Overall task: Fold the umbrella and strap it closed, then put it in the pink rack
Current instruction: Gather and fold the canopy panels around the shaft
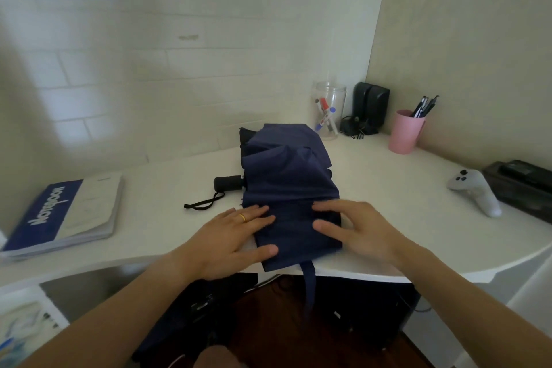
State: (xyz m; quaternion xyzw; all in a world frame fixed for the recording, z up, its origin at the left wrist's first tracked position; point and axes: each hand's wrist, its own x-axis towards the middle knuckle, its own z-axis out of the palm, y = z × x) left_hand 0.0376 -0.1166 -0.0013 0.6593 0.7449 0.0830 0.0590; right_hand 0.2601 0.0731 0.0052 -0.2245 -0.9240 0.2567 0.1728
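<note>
A navy folding umbrella lies collapsed on the white desk, its loose canopy cloth spread in flat folds. Its black handle sticks out to the left with a black wrist loop lying beside it. A navy strap hangs over the desk's front edge. My left hand rests flat on the left side of the near cloth, fingers apart. My right hand presses flat on the right side, fingers spread. A pink cup holding pens stands at the back right.
A blue and white notebook lies at the desk's left. A clear jar of markers and black speakers stand at the back by the wall. A white game controller and a black box lie at the right.
</note>
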